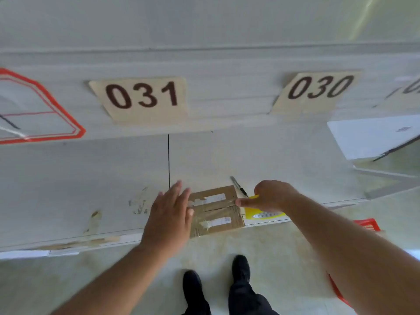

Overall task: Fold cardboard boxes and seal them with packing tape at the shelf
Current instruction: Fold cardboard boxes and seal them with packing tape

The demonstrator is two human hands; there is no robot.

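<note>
Small cardboard box (216, 210) between two hands at the shelf (91, 178) edge.
Left hand (169, 218) lies flat, fingers straight, on the box's left end; right hand (270, 197) grips a yellow tape dispenser (261, 212) at its right end.

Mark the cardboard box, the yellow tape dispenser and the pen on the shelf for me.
cardboard box (223, 221): head view, bare brown flap near its front right.
yellow tape dispenser (252, 211): head view, yellow body below the right hand.
pen (238, 185): head view, mid-barrel.
</note>
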